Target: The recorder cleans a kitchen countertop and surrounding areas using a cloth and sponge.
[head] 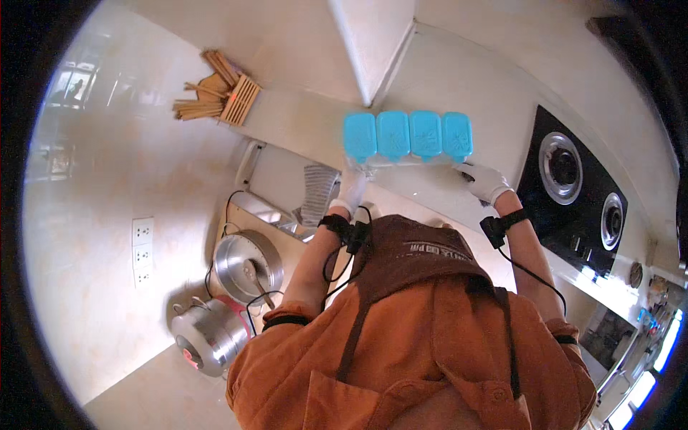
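Observation:
A seasoning box (395,160) with a clear body and several blue flip lids (393,134) in a row stands before me at the counter. My left hand (352,185), in a white glove, is at its front left corner; the fingers are blurred, and their hold cannot be made out. At the front right corner is my right hand (488,183), also gloved in white. Its fingertips reach the corner of the box, with a dark patch showing between thumb and fingers. Whether that hand grips the box is unclear.
Right of the box lies a black gas hob (586,199). A wooden holder (242,99) with chopsticks stands back left. Near my left arm are a striped grey cloth (318,193), a steel pot (250,263) with a spoon, and a lidded steel pot (212,333). A white wall edge (365,80) juts behind the box.

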### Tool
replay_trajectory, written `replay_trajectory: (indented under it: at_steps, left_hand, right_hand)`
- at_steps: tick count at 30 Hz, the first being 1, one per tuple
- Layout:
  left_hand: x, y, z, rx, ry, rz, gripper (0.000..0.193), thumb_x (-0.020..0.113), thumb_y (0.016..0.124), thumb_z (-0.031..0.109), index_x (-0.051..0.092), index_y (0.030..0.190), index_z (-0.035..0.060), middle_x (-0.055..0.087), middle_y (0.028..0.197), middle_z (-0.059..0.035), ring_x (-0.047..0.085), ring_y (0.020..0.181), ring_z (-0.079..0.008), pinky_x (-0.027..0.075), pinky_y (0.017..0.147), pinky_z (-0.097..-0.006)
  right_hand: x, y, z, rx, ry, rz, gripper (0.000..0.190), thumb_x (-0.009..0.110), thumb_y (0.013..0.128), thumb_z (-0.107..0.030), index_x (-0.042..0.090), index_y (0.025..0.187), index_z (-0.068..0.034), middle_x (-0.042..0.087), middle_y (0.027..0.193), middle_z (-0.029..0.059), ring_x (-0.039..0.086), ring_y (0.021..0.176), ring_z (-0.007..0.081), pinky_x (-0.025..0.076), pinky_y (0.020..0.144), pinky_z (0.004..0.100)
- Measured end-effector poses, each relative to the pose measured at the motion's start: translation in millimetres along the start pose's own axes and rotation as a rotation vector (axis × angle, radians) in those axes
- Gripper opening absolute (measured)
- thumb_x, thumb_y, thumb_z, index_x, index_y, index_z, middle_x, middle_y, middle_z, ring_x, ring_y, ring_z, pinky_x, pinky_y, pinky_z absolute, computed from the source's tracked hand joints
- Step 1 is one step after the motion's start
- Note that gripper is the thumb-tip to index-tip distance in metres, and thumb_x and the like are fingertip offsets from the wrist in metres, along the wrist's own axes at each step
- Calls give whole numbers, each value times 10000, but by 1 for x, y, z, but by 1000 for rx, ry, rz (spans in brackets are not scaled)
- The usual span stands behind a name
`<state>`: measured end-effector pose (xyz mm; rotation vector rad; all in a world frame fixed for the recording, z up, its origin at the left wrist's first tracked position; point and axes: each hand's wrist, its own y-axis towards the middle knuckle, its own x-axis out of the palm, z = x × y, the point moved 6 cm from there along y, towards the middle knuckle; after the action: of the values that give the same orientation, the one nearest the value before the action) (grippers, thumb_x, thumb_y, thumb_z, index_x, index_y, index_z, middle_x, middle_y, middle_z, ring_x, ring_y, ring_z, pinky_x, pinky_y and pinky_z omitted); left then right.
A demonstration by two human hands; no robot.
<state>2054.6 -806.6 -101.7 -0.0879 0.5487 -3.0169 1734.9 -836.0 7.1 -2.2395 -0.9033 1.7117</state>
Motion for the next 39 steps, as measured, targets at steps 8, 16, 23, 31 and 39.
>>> replay_trajectory:
  at_steps: [8, 16, 23, 31, 39]
  left_hand:
    - [77, 27, -53, -243, -568, -79, 380, 295, 982, 173, 202, 1338, 75, 505, 1161, -223, 566, 1024, -344, 485, 913, -428]
    - [103, -7, 0, -163, -341, -18, 520, 284, 987, 156, 49, 1420, -8, 500, 1168, -288, 587, 1021, -366, 492, 901, -406]
    - [113, -17, 41, -360, -33, -6, 378, 294, 965, 128, 337, 1296, -49, 545, 1161, -226, 612, 995, -294, 499, 872, -325]
    - [97, 4, 31, -409, -160, -204, 329, 359, 962, 192, 522, 1138, -33, 594, 1137, -157, 577, 1059, -213, 445, 947, -325]
    - [126, 58, 27, -445, -365, -278, 343, 377, 959, 129, 437, 1234, -68, 558, 1157, -202, 572, 1062, -247, 445, 979, -340]
  right_hand:
    - [-27, -13, 92, 52, 123, 197, 439, 434, 803, -147, 543, 1222, -221, 600, 1134, 133, 588, 993, 333, 473, 850, 400]
    - [-16, -28, 121, -27, 626, 137, 459, 455, 760, -148, 506, 1200, -26, 613, 982, 209, 595, 880, 321, 473, 795, 365]
    - [35, 8, 144, 32, 1524, -228, 557, 472, 772, -106, 429, 1314, 15, 569, 1045, 45, 559, 833, 128, 470, 740, 245]
    - [-23, 22, 105, -405, 1127, 37, 387, 503, 786, -98, 566, 1166, -52, 590, 826, 23, 541, 615, 87, 430, 520, 212]
    - [-33, 127, 151, -616, 978, 308, 109, 606, 742, -173, 565, 804, -94, 540, 671, 1, 518, 548, 107, 422, 473, 265]
